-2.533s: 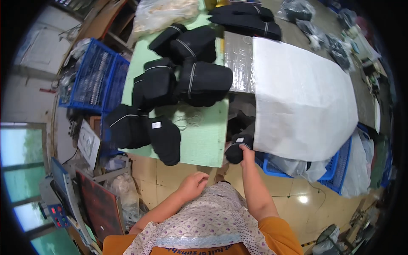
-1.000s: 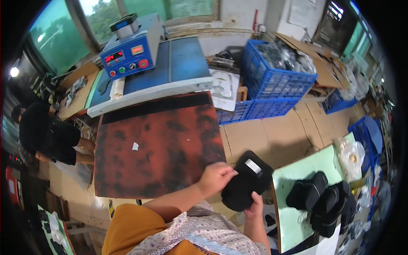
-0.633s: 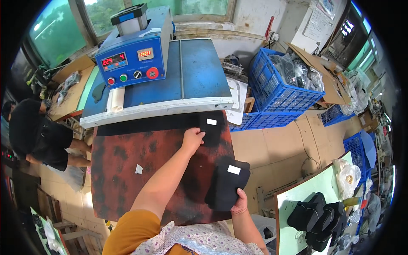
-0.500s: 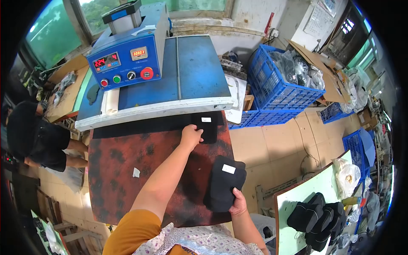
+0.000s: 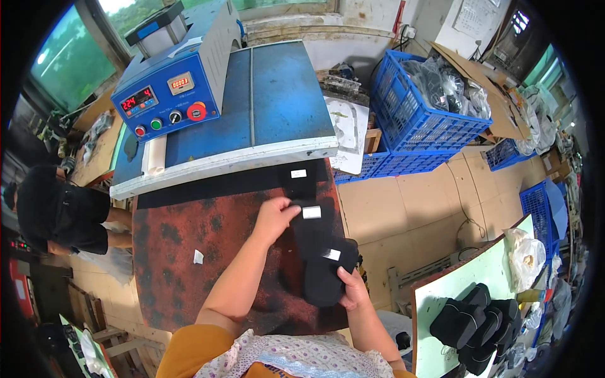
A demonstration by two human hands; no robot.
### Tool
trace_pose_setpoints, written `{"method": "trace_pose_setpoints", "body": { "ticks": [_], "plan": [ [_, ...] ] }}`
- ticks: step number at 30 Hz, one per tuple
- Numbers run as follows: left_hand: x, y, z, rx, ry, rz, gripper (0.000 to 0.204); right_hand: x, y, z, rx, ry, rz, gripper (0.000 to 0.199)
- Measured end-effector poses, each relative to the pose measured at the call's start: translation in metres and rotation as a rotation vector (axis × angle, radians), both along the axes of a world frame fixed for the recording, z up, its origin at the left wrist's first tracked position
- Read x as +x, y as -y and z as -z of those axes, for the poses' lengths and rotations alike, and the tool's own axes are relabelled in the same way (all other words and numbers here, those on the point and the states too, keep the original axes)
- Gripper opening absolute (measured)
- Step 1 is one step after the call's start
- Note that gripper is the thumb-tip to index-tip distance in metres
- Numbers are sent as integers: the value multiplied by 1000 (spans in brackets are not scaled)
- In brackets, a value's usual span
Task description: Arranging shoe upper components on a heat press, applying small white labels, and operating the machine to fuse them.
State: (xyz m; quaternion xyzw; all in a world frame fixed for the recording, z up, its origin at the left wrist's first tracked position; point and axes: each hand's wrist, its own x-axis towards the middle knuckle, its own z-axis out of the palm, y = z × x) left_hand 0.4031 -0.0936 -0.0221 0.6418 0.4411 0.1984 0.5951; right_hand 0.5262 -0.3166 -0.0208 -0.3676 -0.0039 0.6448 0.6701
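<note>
My left hand (image 5: pixel 275 218) rests its fingertips on a black fabric piece (image 5: pixel 313 224) with a white label, which lies on the rust-coloured work mat (image 5: pixel 201 252). My right hand (image 5: pixel 353 287) grips a stack of black fabric pieces (image 5: pixel 324 277) from below, at the mat's right edge; its top piece also carries a white label. A further black labelled piece (image 5: pixel 297 180) lies flat at the mat's far edge, just below the blue press plate (image 5: pixel 252 107).
A blue control box (image 5: pixel 169 96) with lit displays and knobs stands on the press. Blue crates (image 5: pixel 428 107) of bagged goods sit to the right. A person in black (image 5: pixel 57 208) is at the left. A green table (image 5: pixel 441 302) with black pieces stands lower right.
My left hand has left one labelled piece lying at the mat's far edge and drawn back onto a second piece beside the stack. My right hand still holds the stack.
</note>
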Motion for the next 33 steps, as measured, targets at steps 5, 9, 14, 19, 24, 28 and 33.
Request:
{"method": "trace_pose_setpoints", "body": {
  "ticks": [5,9,14,19,24,28,33],
  "plan": [
    [12,-50,17,208,-86,-167,18,14,27,16,114,-362,14,54],
    [7,-48,23,593,-288,-138,21,8,28,17,31,-282,-18,55],
    [7,20,-30,-67,7,207,27,2,11,10,-29,-190,24,58],
    [-6,29,-26,-76,-15,94,17,-1,-1,3,-66,-198,45,53],
    [-3,32,-29,-168,2,37,14,-2,-1,5,-66,-122,71,49],
    [-7,14,-14,-43,32,-197,14,4,10,11,-44,-191,39,49],
    [-5,-7,4,119,-87,-181,15,16,38,19,102,-411,28,53]
  ]
}}
